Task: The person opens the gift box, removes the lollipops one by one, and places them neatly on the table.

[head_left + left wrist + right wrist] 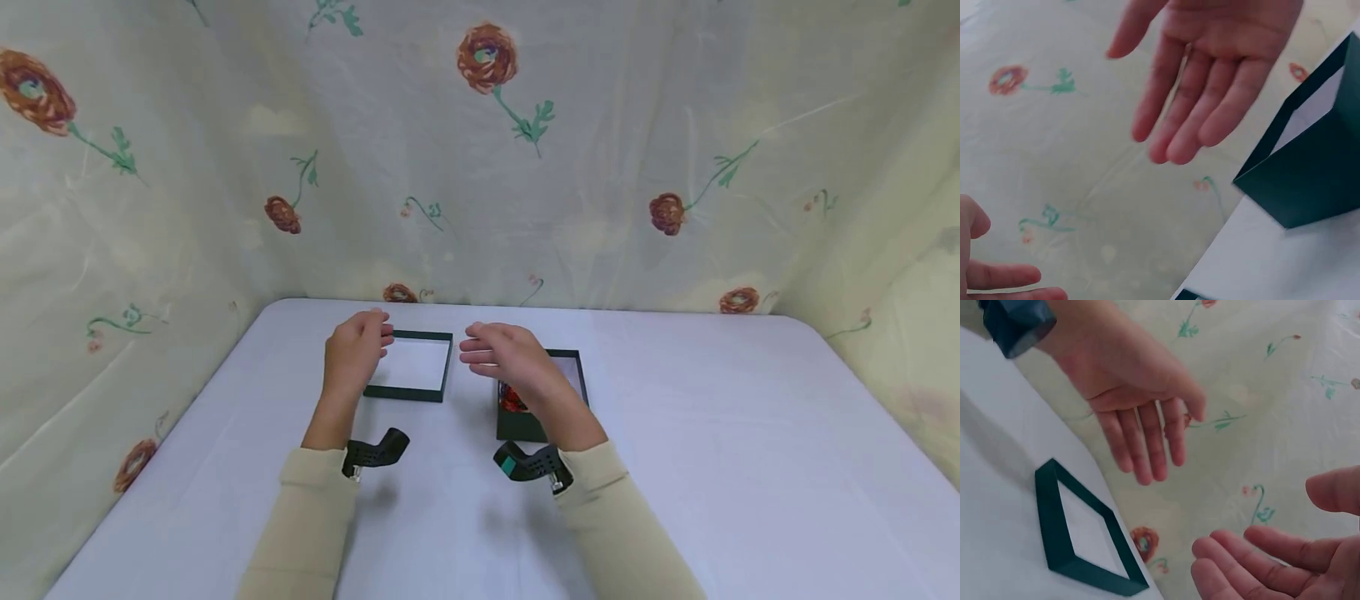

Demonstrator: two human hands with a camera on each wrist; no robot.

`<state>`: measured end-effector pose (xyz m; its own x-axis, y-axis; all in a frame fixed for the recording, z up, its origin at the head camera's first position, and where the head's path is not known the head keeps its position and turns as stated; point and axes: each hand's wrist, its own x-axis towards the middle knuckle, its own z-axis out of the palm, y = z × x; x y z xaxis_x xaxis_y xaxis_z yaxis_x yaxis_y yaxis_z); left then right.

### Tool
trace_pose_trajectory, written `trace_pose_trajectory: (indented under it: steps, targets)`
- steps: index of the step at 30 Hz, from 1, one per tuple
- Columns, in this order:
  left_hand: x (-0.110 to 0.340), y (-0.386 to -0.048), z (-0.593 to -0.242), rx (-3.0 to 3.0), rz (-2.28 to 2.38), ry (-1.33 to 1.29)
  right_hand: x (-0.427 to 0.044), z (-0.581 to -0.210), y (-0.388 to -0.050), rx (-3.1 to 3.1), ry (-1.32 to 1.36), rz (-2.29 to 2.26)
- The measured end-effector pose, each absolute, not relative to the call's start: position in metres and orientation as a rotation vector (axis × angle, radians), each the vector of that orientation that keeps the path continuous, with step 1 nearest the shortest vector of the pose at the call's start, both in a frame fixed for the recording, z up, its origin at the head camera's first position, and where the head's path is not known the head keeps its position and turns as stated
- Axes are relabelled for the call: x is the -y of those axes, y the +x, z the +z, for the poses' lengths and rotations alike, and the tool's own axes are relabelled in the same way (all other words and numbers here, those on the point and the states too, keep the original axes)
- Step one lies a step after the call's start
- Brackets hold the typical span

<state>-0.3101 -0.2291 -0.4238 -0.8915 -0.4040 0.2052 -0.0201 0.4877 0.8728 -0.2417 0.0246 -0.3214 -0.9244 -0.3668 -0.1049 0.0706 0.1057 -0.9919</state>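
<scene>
My left hand [354,348] is held in the air above the table, over the left edge of a shallow dark green box lid [405,393] with a white inside. My right hand [513,358] hovers over a deeper dark green box [520,428], partly hiding it. Something red and shiny [513,402] shows inside this box; its kind cannot be made out. Both hands hold nothing, and their palms face each other, apart. In the right wrist view, the left hand [1138,406] has its fingers extended. The left wrist view shows the right hand [1210,75] with fingers extended too.
A white-covered table [720,450] lies under both arms. Behind it and at its sides hangs a pale curtain [585,217] with printed flowers. Each wrist carries a black camera mount [377,450]. The lid lies left of the deeper box, with a gap between them.
</scene>
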Motion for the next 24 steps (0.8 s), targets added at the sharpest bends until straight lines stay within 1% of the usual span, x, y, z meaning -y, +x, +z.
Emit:
trace_pose_trajectory:
  steps: [4, 5, 7, 17, 24]
  targets:
    - [0.18, -0.257, -0.363, 2.391, -1.419, 0.219, -0.039, -0.322, -0.246, -2.111, -0.341, -1.868]
    - [0.17, -0.247, -0.352, 2.404, -1.433, 0.202, -0.042, -0.323, -0.247, -2.124, -0.355, -1.858]
    - [0.157, -0.237, -0.344, 2.417, -1.438, 0.151, -0.048, -0.324, -0.248, -2.157, -0.377, -1.837]
    - [0.109, -0.246, -0.362, 2.511, -1.432, 0.143, -0.078, -0.34, -0.253, -2.376, -0.502, -1.7]
    - [0.086, -0.25, -0.377, 2.587, -1.465, 0.081, -0.099, -0.353, -0.254, -2.552, -0.55, -1.593]
